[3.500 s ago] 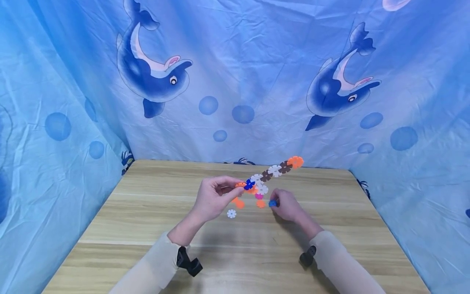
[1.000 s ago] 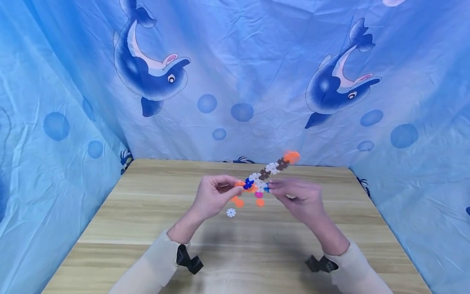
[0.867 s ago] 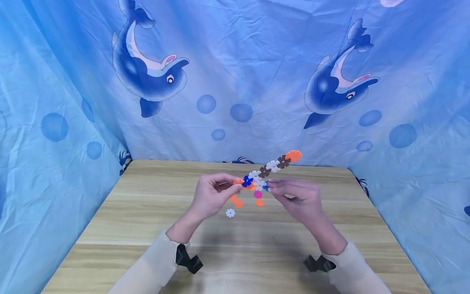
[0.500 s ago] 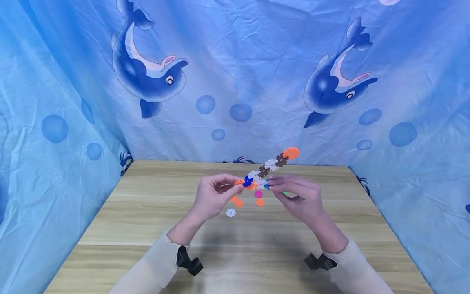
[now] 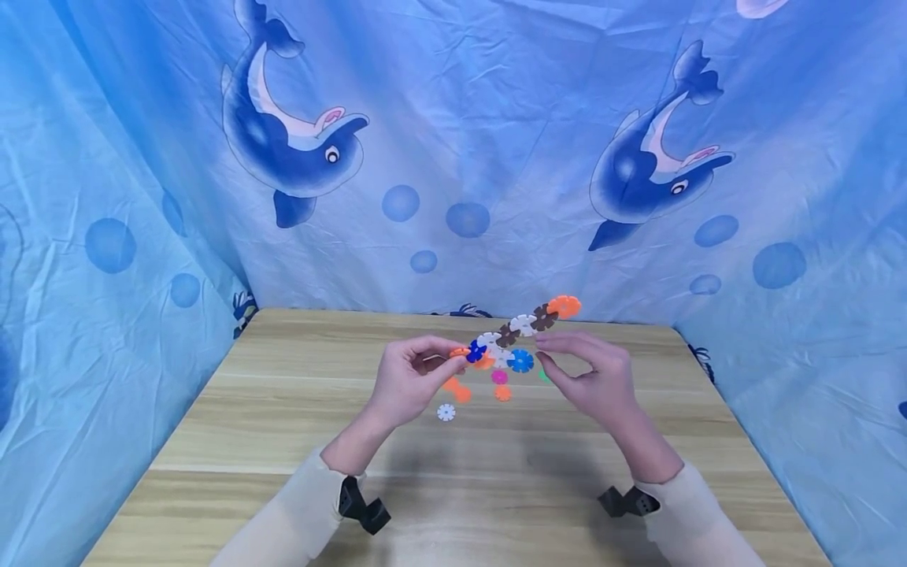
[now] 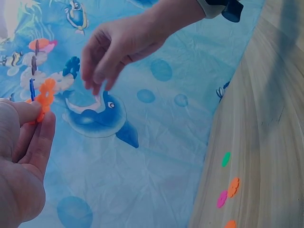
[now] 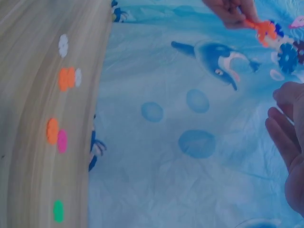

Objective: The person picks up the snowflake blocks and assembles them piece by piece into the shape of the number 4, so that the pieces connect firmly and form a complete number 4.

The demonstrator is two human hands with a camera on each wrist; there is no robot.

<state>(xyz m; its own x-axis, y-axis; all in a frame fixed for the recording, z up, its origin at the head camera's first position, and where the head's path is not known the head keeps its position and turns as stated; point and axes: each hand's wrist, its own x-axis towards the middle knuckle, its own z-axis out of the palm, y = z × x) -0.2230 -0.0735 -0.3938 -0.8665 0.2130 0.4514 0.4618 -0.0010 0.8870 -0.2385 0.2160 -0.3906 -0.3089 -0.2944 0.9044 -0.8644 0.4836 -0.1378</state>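
Note:
My left hand [image 5: 411, 382] pinches an orange snowflake disc [image 6: 46, 94] at the near end of a raised chain of interlocking plastic discs. Dark blue [image 5: 476, 351], white [image 5: 523, 324] and brown [image 5: 544, 316] discs make up the chain, which slants up to an orange disc [image 5: 564, 306] at its far right end. A lighter blue disc [image 5: 521, 361] sits on the right side of a white disc on a short branch. Just right of it is my right hand [image 5: 595, 378], thumb and fingers parted and holding nothing.
Loose discs lie on the wooden table [image 5: 468, 488] below the chain: white [image 5: 446, 412], orange [image 5: 462, 393], another orange [image 5: 502, 393], pink [image 5: 499, 377] and green [image 6: 226, 159]. A blue dolphin-print cloth [image 5: 496, 118] hangs behind and at both sides.
My right hand has lifted the lighter blue disc from low on the right to the chain, let go of it and drawn back slightly right. The disc stays on the chain; my left hand keeps its hold.

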